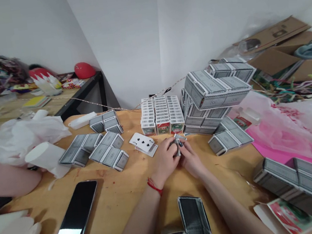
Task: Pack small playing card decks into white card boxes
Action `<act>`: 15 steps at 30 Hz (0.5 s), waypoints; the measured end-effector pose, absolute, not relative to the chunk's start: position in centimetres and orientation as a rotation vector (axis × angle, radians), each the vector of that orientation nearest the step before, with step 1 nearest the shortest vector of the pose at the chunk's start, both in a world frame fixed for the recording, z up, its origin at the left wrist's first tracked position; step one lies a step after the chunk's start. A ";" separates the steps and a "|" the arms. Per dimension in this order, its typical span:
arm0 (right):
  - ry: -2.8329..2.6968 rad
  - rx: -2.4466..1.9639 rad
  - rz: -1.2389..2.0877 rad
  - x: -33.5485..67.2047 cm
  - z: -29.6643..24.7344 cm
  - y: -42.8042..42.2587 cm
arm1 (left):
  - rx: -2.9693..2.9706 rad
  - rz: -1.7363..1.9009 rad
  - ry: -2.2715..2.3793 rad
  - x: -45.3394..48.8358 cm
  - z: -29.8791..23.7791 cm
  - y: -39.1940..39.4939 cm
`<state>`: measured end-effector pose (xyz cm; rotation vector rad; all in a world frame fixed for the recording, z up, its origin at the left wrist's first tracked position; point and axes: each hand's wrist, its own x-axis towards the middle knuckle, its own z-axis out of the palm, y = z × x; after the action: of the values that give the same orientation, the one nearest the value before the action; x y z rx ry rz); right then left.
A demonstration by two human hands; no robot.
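Note:
My left hand [166,160] and my right hand [189,158] meet at the middle of the wooden table [120,191], both closed around one small deck of playing cards [178,145] held between them. A red string circles my left wrist. Just left of the hands lie a few loose cards [142,143], face up, on a flat box. Right behind the hands stands a block of boxed decks [160,114] in neat rows. Loose grey-backed decks [195,220] lie near my forearms at the table's front edge.
Grey card stacks [98,150] lie at left, taller piles [213,93] at back right, more stacks [302,185] at front right. A black phone [76,219] lies front left. A pink plastic bag [291,129], cardboard boxes [280,49], white rolls [44,156] and another person's arm [5,182] surround the work.

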<state>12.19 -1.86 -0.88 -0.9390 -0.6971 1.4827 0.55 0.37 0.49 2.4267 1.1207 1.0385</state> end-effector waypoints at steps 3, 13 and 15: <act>-0.585 -0.842 1.562 12.0 -0.1 -2.0 | 2.456 1.076 1.128 0.5 0.5 0.4; -0.457 -0.796 1.657 12.4 0.5 -2.1 | 2.393 1.135 1.058 0.8 1.6 -0.1; -0.471 -0.813 1.578 12.5 0.4 -1.9 | 2.355 1.117 0.994 0.7 2.1 -0.3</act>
<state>12.52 -1.94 0.41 -0.8131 -0.4710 1.5777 0.68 -0.28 2.09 2.3553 0.9943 1.1168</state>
